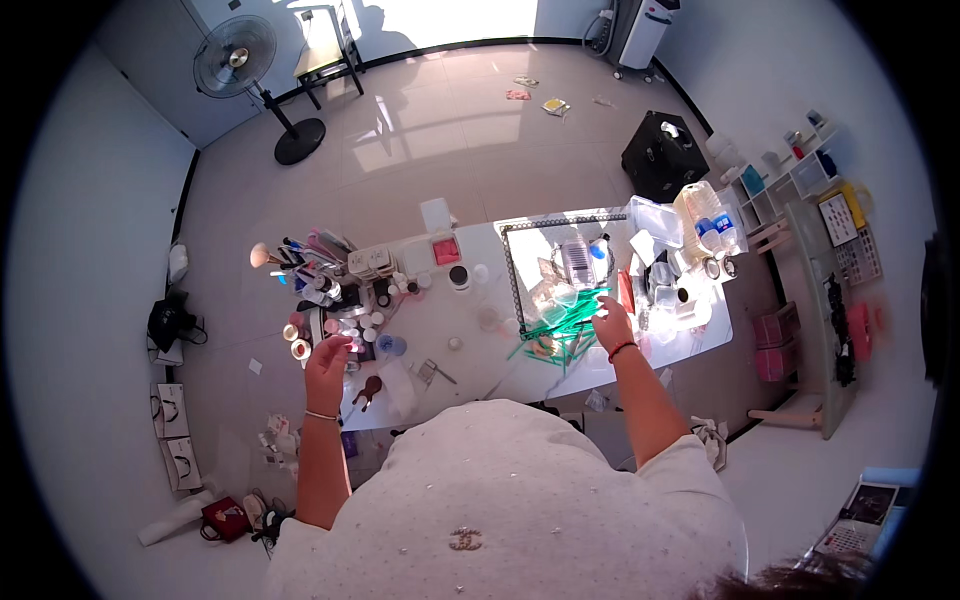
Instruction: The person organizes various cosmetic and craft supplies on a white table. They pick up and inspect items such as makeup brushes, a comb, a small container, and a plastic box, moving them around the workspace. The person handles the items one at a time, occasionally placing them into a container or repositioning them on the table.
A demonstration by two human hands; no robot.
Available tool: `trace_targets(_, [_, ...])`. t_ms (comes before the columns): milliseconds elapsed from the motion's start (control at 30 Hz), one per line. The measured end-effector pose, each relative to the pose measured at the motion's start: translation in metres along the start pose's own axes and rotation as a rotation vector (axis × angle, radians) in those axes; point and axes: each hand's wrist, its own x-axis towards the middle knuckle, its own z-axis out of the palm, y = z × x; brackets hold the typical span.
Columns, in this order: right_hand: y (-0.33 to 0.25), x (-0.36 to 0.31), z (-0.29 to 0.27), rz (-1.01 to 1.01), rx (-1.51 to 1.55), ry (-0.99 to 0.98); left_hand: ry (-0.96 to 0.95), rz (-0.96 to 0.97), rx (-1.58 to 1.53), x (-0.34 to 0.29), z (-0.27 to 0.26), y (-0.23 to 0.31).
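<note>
On the left side of the white table (480, 388), my left hand (327, 365) is closed, fingertips together by a group of small white-capped jars (365, 322). Something small and pinkish shows at those fingertips, too small to name. My right hand (613, 328) is closed at the right edge of a loose heap of thin green sticks (565, 325). A pale bit shows at its fingertips, and I cannot make out what it is. Near my left hand are a blue-rimmed round container (391, 345) and a dark brown object (369, 391) with a rounded end.
Makeup brushes (300, 255) stand at the table's far left. A red-filled box (445, 250) lies at the back. Clear plastic boxes (655, 222) and bottles crowd the right end. Beyond are a standing fan (237, 58) and a black case (663, 155) on the floor.
</note>
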Motion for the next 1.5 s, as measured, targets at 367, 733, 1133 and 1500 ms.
trace_targets(367, [-0.016,0.134,-0.003,0.024,-0.395,-0.183,0.125,-0.048,0.084,-0.074,0.024,0.018])
trace_targets(733, [0.004,0.164,-0.002,-0.032,-0.384,-0.102,0.235,-0.1,0.147,-0.122,0.041,0.015])
trace_targets(1133, [-0.129,0.055,-0.042,-0.142,0.903,-0.39,-0.157,0.017,0.186,-0.072,0.123,0.072])
trace_targets(1500, [-0.224,-0.065,-0.061,-0.286,0.878,-0.688,-0.382,0.505,0.487,-0.026,0.202,0.131])
